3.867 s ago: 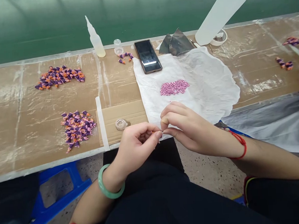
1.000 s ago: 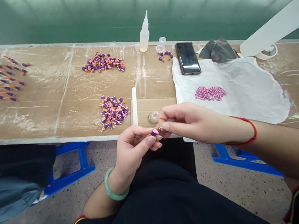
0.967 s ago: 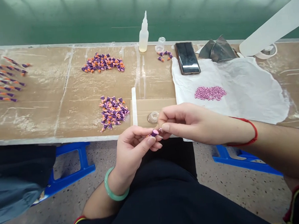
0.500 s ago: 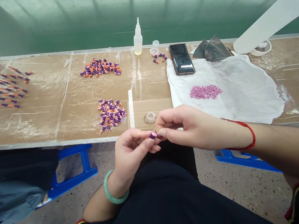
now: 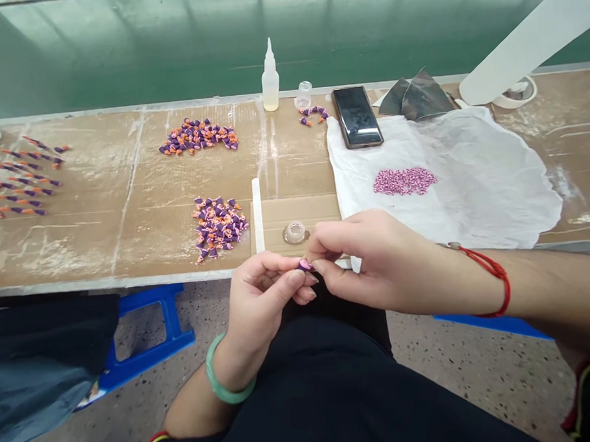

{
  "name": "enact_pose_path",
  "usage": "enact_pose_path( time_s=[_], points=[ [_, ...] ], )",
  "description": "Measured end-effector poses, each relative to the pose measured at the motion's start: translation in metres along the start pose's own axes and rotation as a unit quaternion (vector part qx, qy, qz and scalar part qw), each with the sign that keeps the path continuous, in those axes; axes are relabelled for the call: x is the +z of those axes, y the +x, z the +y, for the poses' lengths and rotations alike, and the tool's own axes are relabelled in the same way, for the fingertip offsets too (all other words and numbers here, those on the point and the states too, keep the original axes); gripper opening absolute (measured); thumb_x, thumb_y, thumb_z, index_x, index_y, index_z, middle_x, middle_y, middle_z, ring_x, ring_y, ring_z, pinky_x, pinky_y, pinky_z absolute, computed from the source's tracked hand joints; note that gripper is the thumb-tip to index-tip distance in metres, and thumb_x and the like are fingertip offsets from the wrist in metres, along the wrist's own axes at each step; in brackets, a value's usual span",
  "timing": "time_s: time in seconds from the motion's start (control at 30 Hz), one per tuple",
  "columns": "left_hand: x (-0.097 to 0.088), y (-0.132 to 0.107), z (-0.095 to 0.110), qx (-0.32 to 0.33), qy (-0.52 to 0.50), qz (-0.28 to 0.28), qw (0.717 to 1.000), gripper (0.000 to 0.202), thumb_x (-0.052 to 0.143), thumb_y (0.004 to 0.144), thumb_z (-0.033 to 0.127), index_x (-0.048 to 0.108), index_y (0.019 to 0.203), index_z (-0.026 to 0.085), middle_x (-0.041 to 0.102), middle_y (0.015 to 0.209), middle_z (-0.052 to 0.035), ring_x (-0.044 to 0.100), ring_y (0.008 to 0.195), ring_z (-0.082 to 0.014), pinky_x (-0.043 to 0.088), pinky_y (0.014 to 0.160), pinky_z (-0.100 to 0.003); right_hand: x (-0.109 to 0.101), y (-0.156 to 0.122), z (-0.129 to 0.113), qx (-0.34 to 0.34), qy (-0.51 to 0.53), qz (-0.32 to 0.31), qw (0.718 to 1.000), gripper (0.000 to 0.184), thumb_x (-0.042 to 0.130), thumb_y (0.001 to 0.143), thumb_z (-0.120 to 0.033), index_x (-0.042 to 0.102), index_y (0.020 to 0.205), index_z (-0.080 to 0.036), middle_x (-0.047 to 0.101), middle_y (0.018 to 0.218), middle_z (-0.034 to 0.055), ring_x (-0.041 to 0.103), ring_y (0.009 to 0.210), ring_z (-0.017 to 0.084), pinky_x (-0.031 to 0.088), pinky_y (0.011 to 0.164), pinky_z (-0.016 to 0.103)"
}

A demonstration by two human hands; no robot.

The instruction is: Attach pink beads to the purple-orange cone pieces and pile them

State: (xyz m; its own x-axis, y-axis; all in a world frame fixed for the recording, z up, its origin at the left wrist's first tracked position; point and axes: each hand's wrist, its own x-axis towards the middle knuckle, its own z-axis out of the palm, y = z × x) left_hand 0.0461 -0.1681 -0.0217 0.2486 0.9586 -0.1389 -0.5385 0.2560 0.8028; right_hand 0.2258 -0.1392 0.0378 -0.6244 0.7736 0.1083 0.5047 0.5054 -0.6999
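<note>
My left hand (image 5: pixel 260 298) is closed, pinching a small purple piece with a pink end (image 5: pixel 304 265) between thumb and fingertips just off the table's front edge. From the other side my right hand (image 5: pixel 372 259) presses its thumb and forefinger together at the pink end; whatever is between those fingertips is too small to make out. Just beyond the hands, a small clear dish (image 5: pixel 294 232) rests on a cardboard sheet (image 5: pixel 319 209). Purple, orange and pink pieces (image 5: pixel 219 227) lie heaped to the left. Tiny pink pieces (image 5: pixel 405 181) are spread on a white cloth (image 5: pixel 478 190).
Another heap of purple and orange pieces (image 5: pixel 200 135) lies farther back, with rows of them (image 5: pixel 25 177) at far left. A dropper bottle (image 5: pixel 270 82), clear cup (image 5: pixel 304 95), phone (image 5: pixel 358 117) and tape roll (image 5: pixel 516 93) line the back. A white strip (image 5: pixel 258 213) borders the cardboard.
My right hand and wrist have shifted slightly down and right, its fingertips still at the purple piece. The purple piece has turned a little in my left fingers. The view has shifted slightly.
</note>
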Motion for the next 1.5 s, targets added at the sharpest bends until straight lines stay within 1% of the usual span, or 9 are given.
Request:
enact_pose_path(
  time_s=[0.3, 0.47, 0.53, 0.63, 0.73, 0.93, 1.17, 1.33, 1.5],
  points=[
    [0.001, 0.003, 0.001, 0.0, 0.013, -0.009, 1.0, 0.016, 0.091, 0.071, 0.029, 0.078, 0.076, 0.021, 0.077, 0.064, 0.0021, 0.069, 0.048, -0.0078, 0.057, 0.048, -0.011, 0.006, -0.002, 0.003, -0.062, -0.047, 0.056, 0.995, 0.022, 0.046, 0.088, -0.01, 0.045, 0.069, -0.02, 0.055, 0.059, -0.0037, 0.047, 0.049, 0.007, 0.032, 0.049, 0.02],
    [-0.004, 0.002, -0.004, 0.093, 0.106, -0.023, 0.99, 0.005, 0.082, 0.083, 0.023, 0.079, 0.087, 0.024, 0.079, 0.074, 0.0022, 0.074, 0.059, -0.0102, 0.062, 0.058, -0.015, 0.001, -0.004, 0.007, -0.053, -0.04, 0.038, 0.997, 0.021, 0.048, 0.092, -0.012, 0.05, 0.073, -0.02, 0.059, 0.062, -0.0028, 0.052, 0.051, 0.009, 0.036, 0.05, 0.022],
    [-0.007, 0.003, -0.004, 0.191, 0.229, -0.025, 0.954, 0.012, 0.077, 0.086, 0.014, 0.077, 0.094, 0.023, 0.081, 0.083, -0.0001, 0.077, 0.07, -0.0123, 0.064, 0.067, -0.018, -0.004, -0.008, 0.009, -0.038, -0.036, 0.03, 0.998, 0.016, 0.047, 0.094, -0.014, 0.057, 0.082, -0.019, 0.065, 0.069, -0.0009, 0.059, 0.057, 0.011, 0.041, 0.055, 0.023],
    [-0.01, 0.004, -0.002, 0.355, 0.4, -0.052, 0.843, 0.025, 0.072, 0.084, 0.0, 0.074, 0.099, 0.02, 0.081, 0.093, -0.0038, 0.077, 0.083, -0.0145, 0.064, 0.076, -0.023, -0.011, -0.014, 0.014, -0.014, -0.034, 0.067, 0.997, 0.014, 0.049, 0.096, -0.016, 0.063, 0.096, -0.018, 0.075, 0.087, 0.0025, 0.069, 0.074, 0.014, 0.049, 0.065, 0.025],
    [-0.008, 0.007, -0.001, 0.426, 0.457, -0.071, 0.778, 0.028, 0.068, 0.085, -0.004, 0.07, 0.101, 0.019, 0.08, 0.098, -0.0051, 0.075, 0.083, -0.014, 0.063, 0.074, -0.024, -0.013, -0.019, 0.021, 0.013, -0.029, 0.084, 0.996, 0.016, 0.05, 0.096, -0.018, 0.065, 0.099, -0.018, 0.077, 0.091, 0.0026, 0.072, 0.078, 0.015, 0.051, 0.066, 0.025],
    [-0.02, 0.021, 0.01, 0.394, 0.519, -0.035, 0.758, 0.023, 0.068, 0.086, -0.001, 0.067, 0.096, 0.019, 0.076, 0.091, -0.0025, 0.071, 0.081, -0.0135, 0.059, 0.074, -0.025, -0.015, -0.029, 0.048, 0.036, -0.071, 0.081, 0.994, 0.019, 0.048, 0.097, -0.022, 0.067, 0.094, -0.021, 0.077, 0.089, 0.0025, 0.072, 0.076, 0.017, 0.052, 0.064, 0.028],
    [-0.09, 0.057, 0.056, 0.259, 0.716, 0.021, 0.648, 0.004, 0.067, 0.086, 0.019, 0.071, 0.088, 0.019, 0.068, 0.096, -0.0071, 0.064, 0.097, -0.0255, 0.053, 0.089, -0.042, -0.025, -0.048, 0.09, 0.138, -0.089, 0.104, 0.981, 0.024, 0.049, 0.097, -0.036, 0.07, 0.095, -0.025, 0.076, 0.089, 0.0023, 0.072, 0.075, 0.02, 0.052, 0.059, 0.032],
    [-0.098, 0.126, 0.073, 0.169, 0.721, 0.09, 0.666, 0.01, 0.063, 0.085, 0.024, 0.071, 0.085, 0.018, 0.073, 0.093, -0.0067, 0.066, 0.089, -0.0223, 0.053, 0.084, -0.036, -0.028, -0.048, 0.099, 0.155, -0.067, 0.123, 0.978, 0.028, 0.049, 0.095, -0.04, 0.071, 0.088, -0.025, 0.078, 0.088, 0.0037, 0.073, 0.076, 0.021, 0.051, 0.056, 0.032],
    [-0.084, 0.211, 0.07, 0.117, 0.748, 0.121, 0.642, 0.013, 0.058, 0.083, 0.018, 0.071, 0.084, 0.015, 0.076, 0.092, -0.0076, 0.068, 0.088, -0.0212, 0.051, 0.085, -0.032, -0.029, -0.05, 0.102, 0.174, -0.058, 0.124, 0.975, 0.027, 0.05, 0.095, -0.039, 0.07, 0.085, -0.023, 0.078, 0.088, 0.0069, 0.072, 0.076, 0.023, 0.05, 0.055, 0.034]
  ],
)
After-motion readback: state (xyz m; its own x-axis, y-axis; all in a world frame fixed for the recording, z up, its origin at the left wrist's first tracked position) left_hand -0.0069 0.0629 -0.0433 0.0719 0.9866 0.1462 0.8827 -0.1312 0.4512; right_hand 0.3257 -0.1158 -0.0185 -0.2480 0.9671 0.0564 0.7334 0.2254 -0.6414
